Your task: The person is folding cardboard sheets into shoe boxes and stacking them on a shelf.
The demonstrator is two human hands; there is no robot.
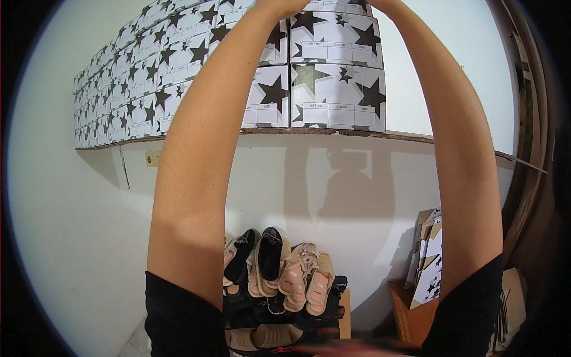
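Note:
Both my arms reach up to the stacked shoe boxes on the wall shelf. My left hand (pixel 284 6) and my right hand (pixel 383 2) are cut off by the upper edge, so their fingers are out of sight. Between them shows the lower part of the top shoe box (pixel 336 6) in the rightmost column, white with black stars. Whether my hands grip it, I cannot tell. Under it sit two more shoe boxes, an upper one (pixel 336 38) and a lower one (pixel 337 98), the lower resting on the shelf.
Long rows of matching boxes (pixel 140 89) fill the shelf (pixel 333 132) leftward. Below, sandals (pixel 306 279) and black shoes (pixel 270 253) are piled up. Folded cartons (pixel 427 268) lean on a brown wooden piece (pixel 407 312) at the right. A socket (pixel 150 159) is on the wall.

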